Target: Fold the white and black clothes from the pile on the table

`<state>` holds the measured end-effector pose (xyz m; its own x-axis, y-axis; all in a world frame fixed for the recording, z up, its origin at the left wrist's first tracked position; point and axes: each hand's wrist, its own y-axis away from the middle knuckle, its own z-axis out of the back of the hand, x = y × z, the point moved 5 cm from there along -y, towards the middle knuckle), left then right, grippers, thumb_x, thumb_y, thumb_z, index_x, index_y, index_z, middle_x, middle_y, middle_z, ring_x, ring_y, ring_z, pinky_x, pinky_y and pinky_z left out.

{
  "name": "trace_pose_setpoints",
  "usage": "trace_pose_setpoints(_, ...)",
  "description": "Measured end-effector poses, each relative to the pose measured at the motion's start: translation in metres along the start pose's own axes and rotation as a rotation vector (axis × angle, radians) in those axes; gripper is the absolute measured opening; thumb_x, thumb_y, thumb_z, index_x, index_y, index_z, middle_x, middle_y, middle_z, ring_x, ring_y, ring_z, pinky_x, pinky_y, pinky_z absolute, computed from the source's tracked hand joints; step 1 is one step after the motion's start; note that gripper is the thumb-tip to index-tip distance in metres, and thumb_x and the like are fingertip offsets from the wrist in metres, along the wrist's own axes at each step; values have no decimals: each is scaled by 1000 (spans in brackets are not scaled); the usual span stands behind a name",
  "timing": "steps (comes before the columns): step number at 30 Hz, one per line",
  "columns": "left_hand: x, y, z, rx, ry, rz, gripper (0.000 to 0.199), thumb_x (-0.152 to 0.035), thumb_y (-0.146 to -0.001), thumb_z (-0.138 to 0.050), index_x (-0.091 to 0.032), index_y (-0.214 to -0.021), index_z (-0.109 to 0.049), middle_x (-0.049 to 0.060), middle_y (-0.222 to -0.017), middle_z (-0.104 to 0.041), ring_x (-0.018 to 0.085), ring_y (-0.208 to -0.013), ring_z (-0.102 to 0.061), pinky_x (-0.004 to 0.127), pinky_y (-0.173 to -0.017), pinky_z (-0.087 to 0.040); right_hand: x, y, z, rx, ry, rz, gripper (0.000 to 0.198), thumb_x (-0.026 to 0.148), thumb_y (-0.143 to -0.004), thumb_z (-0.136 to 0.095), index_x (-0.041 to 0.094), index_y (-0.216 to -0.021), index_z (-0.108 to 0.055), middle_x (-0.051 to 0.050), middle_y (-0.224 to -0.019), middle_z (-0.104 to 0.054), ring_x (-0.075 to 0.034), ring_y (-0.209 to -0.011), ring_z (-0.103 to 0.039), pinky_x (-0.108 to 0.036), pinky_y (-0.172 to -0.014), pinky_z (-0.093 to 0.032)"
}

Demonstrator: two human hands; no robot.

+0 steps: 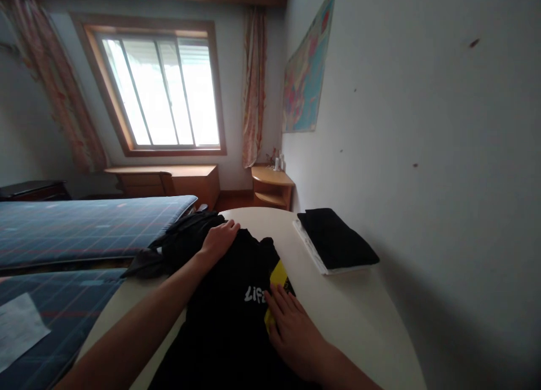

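Note:
A black shirt [228,317] with white lettering and a yellow patch [279,273] lies folded inward at its right side on the table in front of me. My left hand [220,240] rests on the shirt's upper left part, fingers stretched forward against the cloth. Lower down, my right hand [291,325] lies flat with fingers extended, touching the yellow patch and the end of the lettering, which it partly covers. Bunched dark cloth [186,238] spreads left of my left hand toward the table's edge; whether it belongs to the same shirt I cannot tell.
The pale round-edged table [346,322] stands against the right wall. On its far right lies a folded stack with black cloth [338,238] on top of white. Beds with blue plaid mattresses [84,226] adjoin the left. A paper sheet [21,331] lies on the nearer mattress.

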<state>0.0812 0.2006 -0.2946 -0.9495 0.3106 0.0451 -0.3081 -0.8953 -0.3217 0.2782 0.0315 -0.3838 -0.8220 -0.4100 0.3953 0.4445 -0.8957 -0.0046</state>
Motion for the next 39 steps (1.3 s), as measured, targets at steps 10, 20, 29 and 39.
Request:
trace_pose_setpoints(10, -3, -5, -40, 16, -9, 48, 31, -37, -96, -48, -13, -106, -64, 17, -94, -71, 33, -90, -69, 44, -86, -45, -7, -3, 10, -35, 27, -97, 65, 25, -87, -47, 12, -151, -40, -13, -161, -26, -31, -149, -24, -50, -121, -21)
trace_pose_setpoints(20, 59, 26, -3, 99, 268, -94, 49, -41, -86, -56, -21, -130, -51, 2, -90, -69, 20, -78, -66, 29, -77, -45, -7, -59, 27, -241, 37, -144, 70, 33, -89, -46, 5, -152, -36, -15, -161, -28, -30, -149, -23, -45, -121, -22)
trace_pose_setpoints(29, 90, 44, 3, 250, 212, -49, 46, -22, -83, -50, -20, -129, -43, 5, -97, -69, 24, -86, -68, 31, -76, -47, -35, -94, 15, -157, 49, -282, 81, 58, -94, -37, 10, -157, -22, -12, -165, -15, -34, -152, -8, -42, -121, -11)
trace_pose_setpoints(39, 88, 1, 29, 37, -99, 87, 22, -20, -95, -41, -23, -100, -63, 7, -101, -69, 24, -84, -68, 33, -75, -48, -48, -124, 5, -96, 106, -359, 84, 66, -94, -28, 14, -159, -18, -8, -166, -11, -37, -151, 1, -46, -120, 0)
